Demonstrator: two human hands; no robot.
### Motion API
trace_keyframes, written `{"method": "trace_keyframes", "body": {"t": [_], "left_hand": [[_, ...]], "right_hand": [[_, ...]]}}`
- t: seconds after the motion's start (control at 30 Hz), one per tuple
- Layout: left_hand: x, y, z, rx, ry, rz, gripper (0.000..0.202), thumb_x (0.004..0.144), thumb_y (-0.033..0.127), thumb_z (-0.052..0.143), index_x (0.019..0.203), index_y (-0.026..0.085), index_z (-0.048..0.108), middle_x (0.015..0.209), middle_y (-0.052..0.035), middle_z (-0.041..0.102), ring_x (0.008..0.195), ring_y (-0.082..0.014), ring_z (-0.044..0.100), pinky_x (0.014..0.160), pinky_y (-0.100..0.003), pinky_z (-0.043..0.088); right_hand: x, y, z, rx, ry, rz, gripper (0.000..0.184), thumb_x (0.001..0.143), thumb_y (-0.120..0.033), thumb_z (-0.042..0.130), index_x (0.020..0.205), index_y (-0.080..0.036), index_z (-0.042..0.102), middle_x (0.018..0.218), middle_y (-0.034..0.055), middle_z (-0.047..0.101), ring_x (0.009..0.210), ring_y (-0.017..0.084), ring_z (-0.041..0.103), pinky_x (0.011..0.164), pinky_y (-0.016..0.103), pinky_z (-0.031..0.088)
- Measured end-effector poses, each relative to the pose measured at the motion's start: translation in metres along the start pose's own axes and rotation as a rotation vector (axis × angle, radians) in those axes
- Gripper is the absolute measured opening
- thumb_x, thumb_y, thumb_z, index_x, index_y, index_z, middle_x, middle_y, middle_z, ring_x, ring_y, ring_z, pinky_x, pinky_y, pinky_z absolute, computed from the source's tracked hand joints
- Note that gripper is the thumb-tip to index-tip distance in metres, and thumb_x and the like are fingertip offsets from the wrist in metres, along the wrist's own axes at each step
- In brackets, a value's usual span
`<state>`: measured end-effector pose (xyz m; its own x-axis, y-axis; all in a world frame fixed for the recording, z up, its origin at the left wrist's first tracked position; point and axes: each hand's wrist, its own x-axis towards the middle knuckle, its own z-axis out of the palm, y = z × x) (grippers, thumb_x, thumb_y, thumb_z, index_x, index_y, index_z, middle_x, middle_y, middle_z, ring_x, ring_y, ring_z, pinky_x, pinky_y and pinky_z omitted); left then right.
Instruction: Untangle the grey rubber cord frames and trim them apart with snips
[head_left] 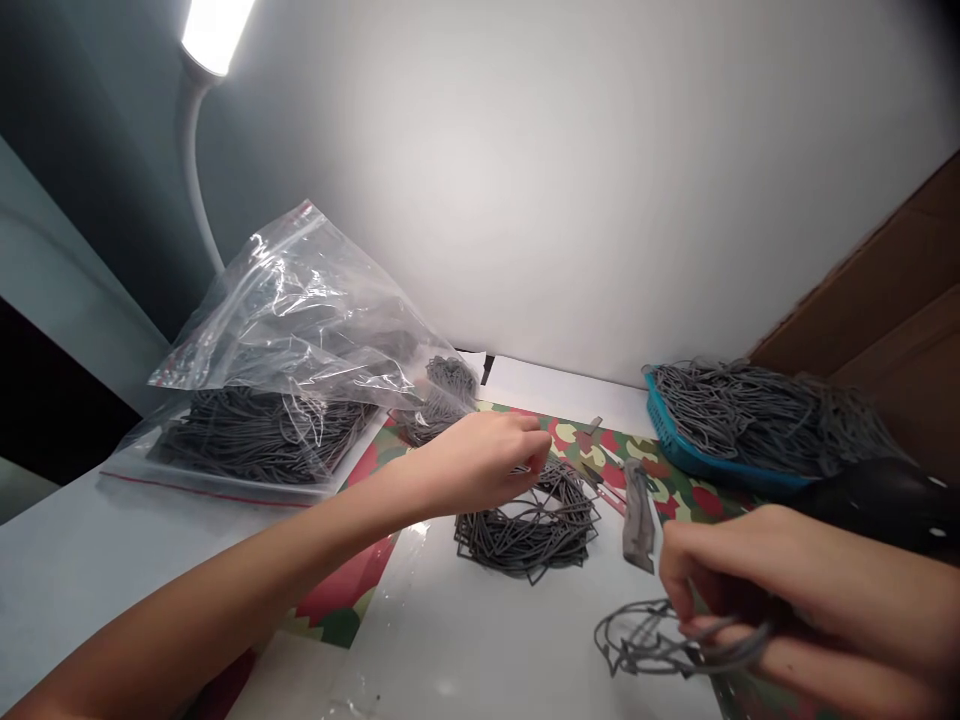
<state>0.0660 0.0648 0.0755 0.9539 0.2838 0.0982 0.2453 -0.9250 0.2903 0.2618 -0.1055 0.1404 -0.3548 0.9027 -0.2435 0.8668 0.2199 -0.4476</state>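
My left hand point(480, 462) reaches over a small heap of grey cord loops point(529, 525) lying on the table, its fingertips pinched together on a strand at the heap's top edge. Nearer to me, my right hand point(739, 575) is closed around a bunch of the same grey loops point(652, 645), which trail out to the left of the fingers. A flat grey tool point(637, 515) lies between the heap and my right hand.
A blue basket point(679, 450) piled with grey loops stands at the right. Clear plastic bags point(277, 330) holding more loops sit at the left. A lamp point(214, 35) shines from the upper left. A patterned mat point(352, 590) covers part of the white table.
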Motion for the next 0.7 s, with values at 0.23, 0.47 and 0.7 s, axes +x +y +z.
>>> {"method": "trace_keyframes", "body": {"t": [0.23,0.47,0.7], "left_hand": [[-0.001,0.020,-0.004,-1.102,-0.160,0.098,0.045,0.103,0.044,0.031,0.092,0.016,0.064,0.097,-0.0065,0.068,0.096,-0.0177,0.061,0.092,-0.030,0.046],[-0.018,0.025,0.003,-1.518,-0.408,0.072,0.049,0.094,0.060,0.045,0.088,0.016,0.064,0.061,-0.0005,0.060,0.059,-0.0155,0.055,0.068,-0.030,0.045],[-0.063,0.025,0.028,-1.572,-0.336,-0.276,0.031,0.089,0.046,0.064,0.086,0.016,0.058,0.054,0.0103,0.032,0.048,-0.0083,0.020,0.045,-0.024,0.014]], "right_hand": [[0.038,-0.001,0.001,0.360,0.189,-0.024,0.019,0.086,-0.005,0.049,0.085,-0.024,0.048,0.073,-0.0047,0.056,0.066,0.013,0.051,0.059,0.023,0.039],[0.040,0.008,0.014,0.884,0.126,0.087,0.013,0.097,-0.013,0.045,0.101,-0.025,0.048,0.068,-0.0082,0.046,0.046,0.006,0.029,0.038,0.015,0.023],[0.048,0.010,0.077,1.042,-0.076,-0.015,0.015,0.097,-0.033,0.058,0.093,-0.018,0.054,0.072,-0.0054,0.042,0.060,0.009,0.031,0.053,0.020,0.026]]}}
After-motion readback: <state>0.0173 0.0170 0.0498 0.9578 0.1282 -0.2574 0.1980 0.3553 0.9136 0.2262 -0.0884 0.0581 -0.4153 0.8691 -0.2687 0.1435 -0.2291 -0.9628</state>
